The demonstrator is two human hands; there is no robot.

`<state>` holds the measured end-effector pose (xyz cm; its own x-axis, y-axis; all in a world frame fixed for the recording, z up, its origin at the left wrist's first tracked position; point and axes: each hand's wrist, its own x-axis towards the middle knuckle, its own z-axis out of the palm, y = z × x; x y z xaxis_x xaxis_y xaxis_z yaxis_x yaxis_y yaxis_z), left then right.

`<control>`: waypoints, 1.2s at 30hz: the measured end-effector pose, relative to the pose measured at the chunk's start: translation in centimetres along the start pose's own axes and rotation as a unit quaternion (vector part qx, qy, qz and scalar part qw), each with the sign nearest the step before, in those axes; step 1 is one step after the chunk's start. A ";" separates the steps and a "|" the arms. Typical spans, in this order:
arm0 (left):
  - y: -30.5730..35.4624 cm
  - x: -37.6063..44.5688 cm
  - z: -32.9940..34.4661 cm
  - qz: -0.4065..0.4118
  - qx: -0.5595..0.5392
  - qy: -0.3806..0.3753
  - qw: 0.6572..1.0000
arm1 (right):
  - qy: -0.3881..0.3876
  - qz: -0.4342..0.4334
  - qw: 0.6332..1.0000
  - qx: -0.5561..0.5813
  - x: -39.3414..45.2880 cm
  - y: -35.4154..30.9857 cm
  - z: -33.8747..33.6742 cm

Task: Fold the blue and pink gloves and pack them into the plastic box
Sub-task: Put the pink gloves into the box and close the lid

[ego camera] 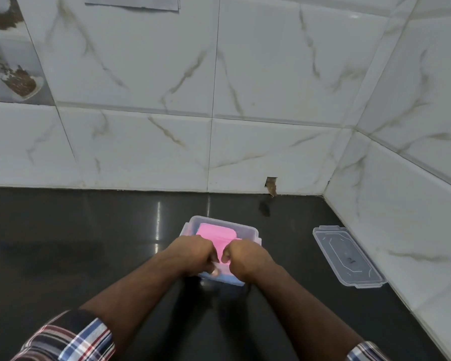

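Observation:
A clear plastic box [193, 222] stands on the black counter in the middle of the view. A folded pink glove [215, 235] lies inside it on top. Blue material, seemingly the blue glove [229, 280], shows through the box's near wall beneath the pink one. My left hand [193, 254] and my right hand [245, 259] are both over the near half of the box, fingers curled down onto the pink glove. They hide the near part of the box's contents.
The box's clear lid [348, 256] lies flat on the counter to the right, close to the tiled side wall. A marble-patterned tiled wall runs along the back of the black counter [76, 243]. A small hole in the tile [270, 185] sits at the counter's back edge.

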<state>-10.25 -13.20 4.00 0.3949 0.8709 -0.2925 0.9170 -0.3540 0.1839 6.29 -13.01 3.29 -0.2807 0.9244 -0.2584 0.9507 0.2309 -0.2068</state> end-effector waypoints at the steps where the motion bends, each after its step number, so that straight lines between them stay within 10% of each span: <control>1: 0.1 -0.1 0.2 0.001 -0.018 0.001 1.000 | 0.001 0.006 1.000 -0.002 0.0 -0.1 0.1; 21: 9.8 3.2 3.1 0.020 0.003 0.247 0.969 | 0.162 0.095 0.974 0.128 -3.1 7.9 -0.7; 36: 20.2 8.1 5.5 0.073 -0.066 0.161 0.982 | 0.061 0.220 0.968 0.100 -6.9 22.2 1.3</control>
<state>11.82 -15.14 0.21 0.4630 0.8847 0.0547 0.8282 -0.4538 0.3288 29.13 -14.65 -0.78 0.1751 0.9515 -0.2528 0.9266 -0.2460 -0.2843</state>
